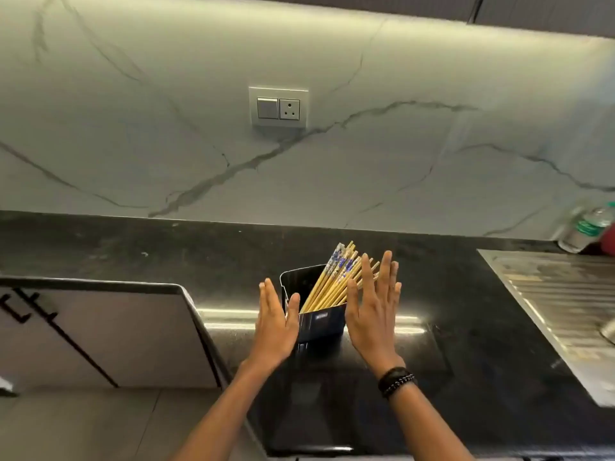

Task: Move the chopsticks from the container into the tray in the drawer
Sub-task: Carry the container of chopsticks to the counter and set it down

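Chopsticks point(336, 281): a bundle of pale yellow wooden sticks, several with blue-and-white patterned upper ends. Location: standing in a dark, glossy, squarish container point(319, 322) set on the black countertop point(466, 327), near its front edge. The sticks fan out above the rim.

Container: open-topped, with a small pale label on its near face; the lettering is too small to read.

Hidden or unclear: the lower ends of the chopsticks lie inside the container, out of sight. The right-hand part of the bundle is covered by the right hand point(372, 314), so the count cannot be told. The container's left wall is partly behind the left hand point(276, 324). No drawer or tray can be made out. At the far right a clear bottle point(582, 229) with a green label is blurred, and the steel sink drainboard point(559, 294) is cut off by the frame edge.

Orientation: long axes lean from lower left to upper right, away from the person, patterned ends uppermost, toward the marble-look wall point(332, 161) and its switch plate point(279, 108).

Hands: both flat and spread, fingers extended, palms facing each other on either side of the container, grasping nothing. Whether they touch its walls cannot be told. A dark bracelet point(396, 382) sits on the right wrist.
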